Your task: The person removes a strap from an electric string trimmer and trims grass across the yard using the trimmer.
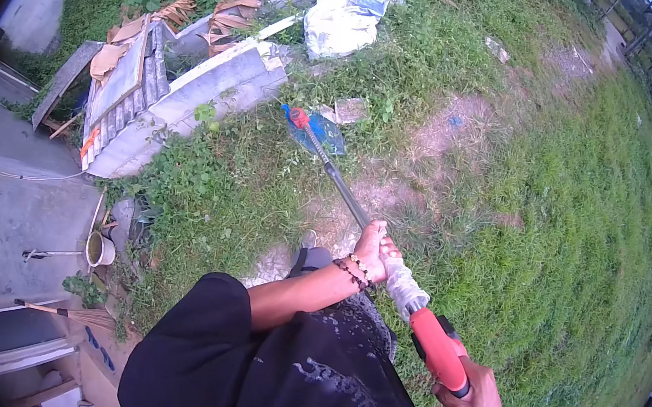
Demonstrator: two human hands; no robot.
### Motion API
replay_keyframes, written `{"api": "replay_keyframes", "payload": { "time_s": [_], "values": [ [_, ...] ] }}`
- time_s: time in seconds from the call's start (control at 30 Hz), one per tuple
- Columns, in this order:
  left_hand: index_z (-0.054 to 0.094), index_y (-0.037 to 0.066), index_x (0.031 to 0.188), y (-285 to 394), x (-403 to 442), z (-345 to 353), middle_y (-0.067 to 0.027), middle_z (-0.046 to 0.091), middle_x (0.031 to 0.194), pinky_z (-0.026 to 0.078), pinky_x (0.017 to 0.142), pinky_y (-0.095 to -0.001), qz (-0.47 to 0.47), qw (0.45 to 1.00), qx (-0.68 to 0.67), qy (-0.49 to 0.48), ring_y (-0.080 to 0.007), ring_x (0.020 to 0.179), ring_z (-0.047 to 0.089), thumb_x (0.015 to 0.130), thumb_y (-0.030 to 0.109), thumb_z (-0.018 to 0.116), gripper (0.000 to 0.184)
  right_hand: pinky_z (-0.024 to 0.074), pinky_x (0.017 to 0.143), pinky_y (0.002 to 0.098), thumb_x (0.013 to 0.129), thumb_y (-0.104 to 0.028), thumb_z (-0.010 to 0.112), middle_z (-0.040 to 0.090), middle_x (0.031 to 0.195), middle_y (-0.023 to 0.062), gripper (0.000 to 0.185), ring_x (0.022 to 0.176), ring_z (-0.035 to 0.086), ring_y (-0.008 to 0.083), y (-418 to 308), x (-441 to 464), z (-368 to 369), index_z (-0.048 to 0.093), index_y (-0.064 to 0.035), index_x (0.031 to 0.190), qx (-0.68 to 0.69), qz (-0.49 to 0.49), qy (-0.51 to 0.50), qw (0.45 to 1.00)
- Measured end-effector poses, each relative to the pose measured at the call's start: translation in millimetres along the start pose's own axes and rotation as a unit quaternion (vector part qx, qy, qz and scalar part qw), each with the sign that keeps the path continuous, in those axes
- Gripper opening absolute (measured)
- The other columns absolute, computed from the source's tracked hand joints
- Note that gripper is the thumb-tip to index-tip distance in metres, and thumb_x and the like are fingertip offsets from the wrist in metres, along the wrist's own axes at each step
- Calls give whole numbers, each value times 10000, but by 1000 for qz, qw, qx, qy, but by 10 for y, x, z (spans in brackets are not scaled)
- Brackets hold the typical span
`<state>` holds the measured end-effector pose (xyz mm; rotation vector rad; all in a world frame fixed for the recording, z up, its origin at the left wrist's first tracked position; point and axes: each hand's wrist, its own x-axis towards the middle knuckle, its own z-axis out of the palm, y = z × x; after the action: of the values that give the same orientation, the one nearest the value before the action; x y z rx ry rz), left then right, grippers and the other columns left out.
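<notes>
Diagonally across the view, the grass trimmer [346, 196] runs from its red rear handle [435, 349], between 4 and 5 o'clock, to its red head [298, 117] at 11 o'clock. The blue guard [326, 135] is located at the head, low over grass and weeds. Left hand [375, 252]: grip closed around the shaft, just forward of the pale wrapping [404, 285]; beaded bracelets [356, 272] are worn at the wrist. Right hand [474, 401]: grip closed at the rear end of the red handle; the fingertips are partly hidden. The black shirt [281, 369] occupies the 6 o'clock position. Surrounding items: white sack [342, 22] on the grass at 12 o'clock; low block wall [200, 99] at 10 o'clock, with a ribbed sheet [120, 105] beside it; bucket [100, 250] between 8 and 9 o'clock; broom [80, 314] and blue slippers [100, 348] near 8 o'clock. Bare soil [452, 134] lies between 1 and 2 o'clock; green grass [590, 236] covers the ground at 3 o'clock.
</notes>
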<state>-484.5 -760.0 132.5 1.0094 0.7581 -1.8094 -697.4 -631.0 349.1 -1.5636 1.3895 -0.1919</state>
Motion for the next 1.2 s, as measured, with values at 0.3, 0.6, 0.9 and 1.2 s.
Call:
{"api": "replay_keyframes", "payload": {
  "time_s": [0.3, 0.6, 0.9, 1.2],
  "values": [
    [336, 161, 568, -503, -667, 717, 48, 303, 465, 388, 568, -296, -158, 951, -39, -262, -115, 437, 360, 790, 182, 540, 303, 419, 520, 334, 574, -105, 645, 552, 593, 143, 230, 504, 541, 259, -233, -596, -662, 595, 8, 768, -186, -35, 189, 963],
    [290, 180, 520, -279, 905, 584, 64, 287, 449, 337, 464, -267, -131, 977, -73, -155, -89, 388, 298, 749, 141, 533, 337, 427, 517, 355, 590, -43, 558, 506, 538, 200, 208, 482, 529, 332, 378, 499, -577, 588, 45, 776, -41, 57, 123, 990],
    [295, 181, 527, 123, 1757, 1527, 60, 277, 439, 330, 471, -271, -124, 967, -110, -196, -93, 377, 289, 723, 176, 516, 295, 442, 539, 359, 562, -43, 549, 535, 584, 196, 235, 532, 544, 367, 846, 1727, -1345, 609, 1, 785, -73, 42, 122, 989],
    [312, 195, 519, 609, 2450, 2319, 77, 290, 435, 316, 436, -260, -37, 982, -83, -167, -75, 367, 299, 736, 169, 522, 303, 454, 550, 335, 636, -37, 570, 558, 597, 165, 193, 527, 572, 243, 1062, 2818, -1725, 593, 16, 820, -33, 35, 60, 997]
  ]
}}
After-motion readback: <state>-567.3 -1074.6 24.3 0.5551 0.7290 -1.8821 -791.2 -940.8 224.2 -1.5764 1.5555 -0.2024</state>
